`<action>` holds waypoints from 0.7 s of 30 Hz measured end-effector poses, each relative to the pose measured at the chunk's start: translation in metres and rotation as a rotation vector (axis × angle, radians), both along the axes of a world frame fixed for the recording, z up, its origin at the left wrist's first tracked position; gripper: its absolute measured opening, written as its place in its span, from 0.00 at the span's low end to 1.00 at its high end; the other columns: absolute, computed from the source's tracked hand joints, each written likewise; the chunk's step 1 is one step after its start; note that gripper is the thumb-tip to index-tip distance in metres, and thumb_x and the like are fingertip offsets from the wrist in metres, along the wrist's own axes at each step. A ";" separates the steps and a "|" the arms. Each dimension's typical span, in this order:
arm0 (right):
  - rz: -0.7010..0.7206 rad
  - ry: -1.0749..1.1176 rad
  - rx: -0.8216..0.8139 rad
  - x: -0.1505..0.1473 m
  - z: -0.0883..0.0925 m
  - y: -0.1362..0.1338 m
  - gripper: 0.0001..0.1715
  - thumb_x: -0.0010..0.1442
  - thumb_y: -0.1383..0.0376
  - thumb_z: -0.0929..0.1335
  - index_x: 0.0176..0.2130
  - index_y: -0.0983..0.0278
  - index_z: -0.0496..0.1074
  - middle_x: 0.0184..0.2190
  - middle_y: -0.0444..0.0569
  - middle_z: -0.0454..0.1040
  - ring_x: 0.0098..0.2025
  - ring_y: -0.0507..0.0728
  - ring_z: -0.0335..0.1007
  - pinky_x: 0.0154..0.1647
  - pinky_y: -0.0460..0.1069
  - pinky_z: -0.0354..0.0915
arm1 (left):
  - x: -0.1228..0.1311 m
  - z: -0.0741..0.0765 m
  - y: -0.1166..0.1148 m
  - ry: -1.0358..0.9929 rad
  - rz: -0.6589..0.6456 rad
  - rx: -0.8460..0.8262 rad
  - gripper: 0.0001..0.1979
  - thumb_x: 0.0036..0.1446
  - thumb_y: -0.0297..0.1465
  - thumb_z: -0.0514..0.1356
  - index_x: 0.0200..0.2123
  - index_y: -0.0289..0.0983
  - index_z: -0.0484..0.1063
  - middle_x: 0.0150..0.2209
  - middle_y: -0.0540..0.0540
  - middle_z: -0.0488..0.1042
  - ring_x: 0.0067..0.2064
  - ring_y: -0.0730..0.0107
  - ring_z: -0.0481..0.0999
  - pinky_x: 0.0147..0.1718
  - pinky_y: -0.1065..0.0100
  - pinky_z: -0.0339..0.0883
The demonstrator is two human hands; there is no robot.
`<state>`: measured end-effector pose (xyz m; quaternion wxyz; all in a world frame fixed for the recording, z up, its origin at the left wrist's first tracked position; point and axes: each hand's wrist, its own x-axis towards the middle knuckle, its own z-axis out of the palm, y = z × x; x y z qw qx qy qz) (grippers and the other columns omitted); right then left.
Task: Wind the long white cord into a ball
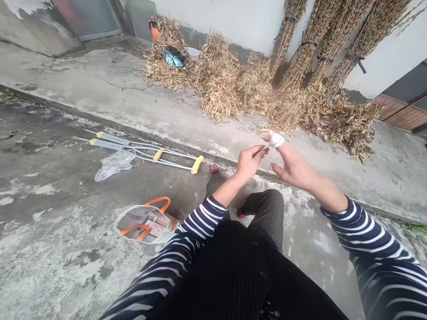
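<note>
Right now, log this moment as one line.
left hand: pinching thin stick | right hand: open, white wrap on finger | crutches on ground

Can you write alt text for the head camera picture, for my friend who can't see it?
A seated person's left hand holds a thin strip against a white wrap on a finger of the open right hand. On the wet concrete lie two crutches and an orange-handled bag; dried plant bundles line the wall.
</note>
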<state>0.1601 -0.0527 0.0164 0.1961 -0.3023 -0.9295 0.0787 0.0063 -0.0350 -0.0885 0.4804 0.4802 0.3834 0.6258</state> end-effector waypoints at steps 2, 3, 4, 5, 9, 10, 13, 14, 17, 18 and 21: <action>0.000 0.003 0.002 0.001 -0.002 0.001 0.55 0.57 0.75 0.66 0.76 0.55 0.44 0.75 0.50 0.52 0.74 0.66 0.55 0.74 0.66 0.58 | -0.005 -0.001 0.000 0.053 0.003 -0.007 0.10 0.62 0.31 0.63 0.43 0.34 0.82 0.43 0.41 0.84 0.46 0.62 0.81 0.52 0.63 0.72; 0.002 0.005 0.002 0.002 -0.003 0.001 0.54 0.57 0.74 0.66 0.75 0.55 0.45 0.75 0.50 0.51 0.75 0.66 0.53 0.74 0.66 0.58 | -0.009 0.000 0.000 0.111 0.036 0.016 0.09 0.61 0.29 0.63 0.43 0.35 0.82 0.45 0.41 0.83 0.49 0.61 0.81 0.54 0.62 0.70; 0.003 0.008 -0.001 0.003 -0.005 0.001 0.53 0.57 0.74 0.66 0.75 0.56 0.46 0.75 0.50 0.49 0.75 0.66 0.52 0.74 0.66 0.58 | -0.012 0.001 -0.001 0.180 0.082 0.054 0.09 0.61 0.28 0.63 0.43 0.35 0.82 0.47 0.41 0.83 0.51 0.60 0.80 0.56 0.62 0.69; 0.001 0.013 -0.005 0.004 -0.006 0.001 0.53 0.57 0.74 0.66 0.75 0.56 0.46 0.76 0.50 0.48 0.75 0.67 0.51 0.74 0.66 0.57 | -0.016 0.002 -0.002 0.251 0.127 0.103 0.09 0.61 0.27 0.62 0.43 0.36 0.82 0.49 0.41 0.82 0.53 0.60 0.79 0.57 0.62 0.68; -0.020 0.030 -0.040 0.007 -0.008 -0.001 0.52 0.57 0.73 0.67 0.75 0.58 0.46 0.75 0.51 0.50 0.75 0.66 0.52 0.74 0.66 0.58 | -0.025 0.007 -0.002 0.442 0.145 0.276 0.12 0.65 0.27 0.58 0.45 0.36 0.81 0.53 0.40 0.80 0.56 0.61 0.78 0.57 0.63 0.67; -0.024 0.035 -0.045 0.008 -0.008 -0.001 0.53 0.57 0.73 0.67 0.75 0.58 0.46 0.75 0.51 0.52 0.75 0.66 0.53 0.73 0.66 0.58 | -0.026 0.007 0.000 0.448 0.125 0.276 0.12 0.65 0.27 0.57 0.45 0.36 0.81 0.53 0.40 0.80 0.55 0.61 0.78 0.56 0.64 0.67; -0.029 0.042 -0.038 0.008 -0.007 -0.002 0.53 0.57 0.73 0.66 0.75 0.57 0.46 0.74 0.51 0.55 0.73 0.66 0.57 0.73 0.65 0.59 | -0.024 0.005 0.006 0.363 0.035 0.124 0.11 0.63 0.27 0.60 0.44 0.34 0.81 0.45 0.40 0.83 0.48 0.62 0.81 0.50 0.65 0.70; -0.029 0.042 -0.032 0.008 -0.007 -0.002 0.53 0.57 0.73 0.66 0.75 0.57 0.46 0.73 0.50 0.56 0.73 0.66 0.57 0.73 0.66 0.59 | -0.023 0.004 0.008 0.318 -0.004 0.055 0.10 0.61 0.26 0.61 0.44 0.34 0.81 0.41 0.42 0.83 0.44 0.63 0.81 0.47 0.66 0.71; -0.046 0.033 -0.020 0.011 -0.004 -0.003 0.53 0.57 0.73 0.66 0.75 0.56 0.46 0.73 0.50 0.56 0.73 0.66 0.56 0.73 0.66 0.58 | -0.020 0.001 0.012 0.172 -0.111 -0.097 0.08 0.56 0.26 0.65 0.40 0.32 0.80 0.33 0.45 0.82 0.37 0.66 0.81 0.42 0.68 0.70; -0.056 0.029 -0.019 0.012 -0.003 -0.003 0.53 0.58 0.72 0.66 0.75 0.56 0.46 0.73 0.49 0.56 0.74 0.66 0.55 0.73 0.66 0.58 | -0.020 0.001 0.012 0.125 -0.137 -0.134 0.07 0.55 0.27 0.67 0.38 0.32 0.80 0.32 0.45 0.82 0.36 0.67 0.80 0.41 0.68 0.70; -0.076 0.007 -0.009 0.016 -0.001 -0.002 0.51 0.58 0.72 0.66 0.75 0.56 0.47 0.74 0.49 0.55 0.75 0.66 0.52 0.74 0.66 0.56 | -0.022 0.002 0.005 0.007 -0.238 -0.246 0.10 0.50 0.31 0.71 0.34 0.31 0.78 0.29 0.46 0.80 0.32 0.68 0.78 0.39 0.67 0.70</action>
